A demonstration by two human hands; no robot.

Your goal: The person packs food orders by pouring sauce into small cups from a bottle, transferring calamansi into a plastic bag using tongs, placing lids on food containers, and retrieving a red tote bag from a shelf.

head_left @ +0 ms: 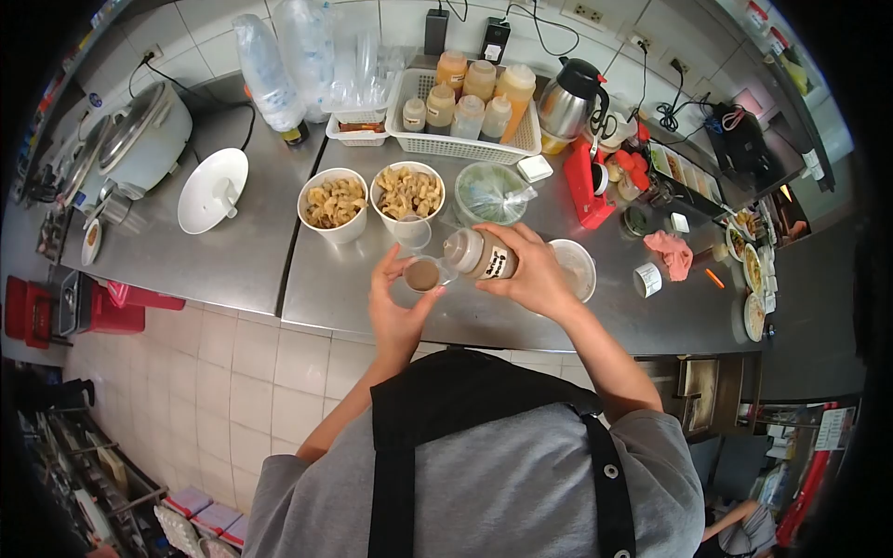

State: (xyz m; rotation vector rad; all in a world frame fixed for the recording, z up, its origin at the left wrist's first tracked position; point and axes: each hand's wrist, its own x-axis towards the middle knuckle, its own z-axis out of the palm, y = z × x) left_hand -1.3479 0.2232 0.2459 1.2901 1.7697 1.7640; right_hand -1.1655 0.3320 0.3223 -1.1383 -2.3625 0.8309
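My left hand (pixel 394 309) has its fingers around a small clear sauce cup (pixel 421 275) with brown sauce inside. A clear round lid (pixel 415 234) shows just beyond the cup; whether it is joined to it I cannot tell. My right hand (pixel 538 276) grips a labelled squeeze bottle (pixel 482 253) of brown sauce, tilted on its side with its tip end over the cup. Beyond my hands stand two white tubs of fried, golden-brown pieces, a left tub (pixel 332 232) and a right tub (pixel 409 220). A white bowl (pixel 574 268) sits partly behind my right hand.
A white basket (pixel 465 146) of squeeze bottles stands at the back, near a steel thermos jug (pixel 570 98). A bowl with a plastic bag of greens (pixel 493 192) is beyond the bottle. A pink cloth (pixel 670 254) lies right; a white dish (pixel 212 197) and rice cooker (pixel 144 139) are left.
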